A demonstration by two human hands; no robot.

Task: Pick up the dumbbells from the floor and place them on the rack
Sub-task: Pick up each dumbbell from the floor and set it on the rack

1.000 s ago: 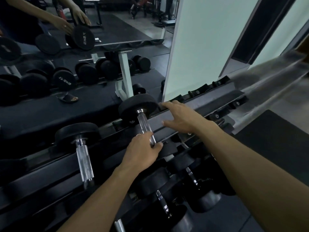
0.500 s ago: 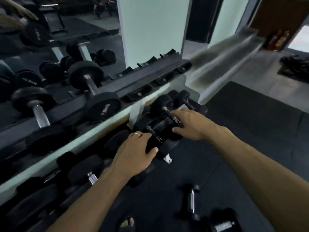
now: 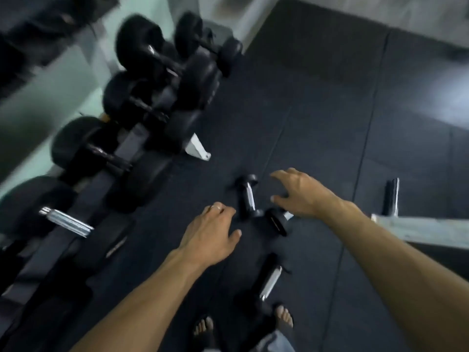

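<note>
Three dumbbells (image 3: 248, 196) lie on the floor mat (image 3: 330, 123), the rack (image 3: 132, 141) to their left.

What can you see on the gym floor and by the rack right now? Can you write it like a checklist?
Surface: dark rubber mat floor, seams visible.
Job's things: small black dumbbell with chrome handle lying on the floor between the hands; a second black dumbbell partly hidden under the right hand; a third chrome-handled dumbbell nearer the feet; black and white dumbbell rack at left, loaded with large black dumbbells.
Clutter: white bench frame at right.
Hands: left hand open, above the floor, holding nothing; right hand open, spread over the dumbbells.
Cables: nothing seen.
Surroundings: pale green wall behind the rack; picture blurred.
</note>
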